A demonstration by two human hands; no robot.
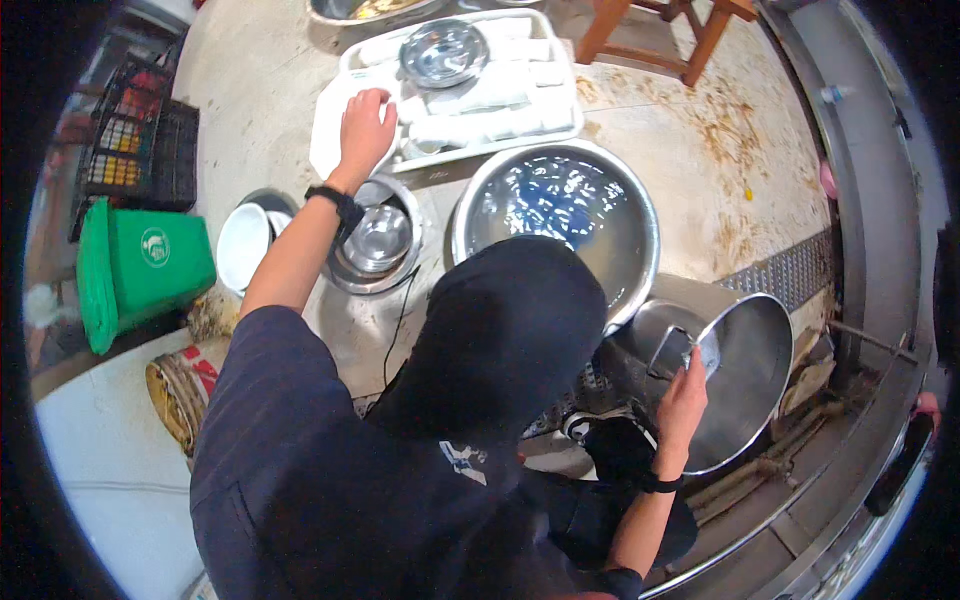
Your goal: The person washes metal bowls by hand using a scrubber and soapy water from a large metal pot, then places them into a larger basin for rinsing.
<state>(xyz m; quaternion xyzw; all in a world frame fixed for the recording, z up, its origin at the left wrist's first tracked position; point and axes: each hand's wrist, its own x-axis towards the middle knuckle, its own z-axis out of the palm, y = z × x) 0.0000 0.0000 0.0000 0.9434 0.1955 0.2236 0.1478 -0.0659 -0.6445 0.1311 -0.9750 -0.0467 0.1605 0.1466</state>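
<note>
My left hand reaches forward with its fingers bent at the edge of a white angular plate. The plate lies against a white plastic basket of white dishware, with a steel bowl on top. At the right, my right hand is closed at the rim of a large steel pot tipped on its side. A pale patch by those fingertips is too unclear to name. Between my hands stands a wide steel basin of cloudy water.
Steel bowls are stacked in a pan below my left forearm, beside white bowls. Further left are a green bin, black crates and a rusty bucket. A wooden stool stands ahead. Steel counter edging runs along the right.
</note>
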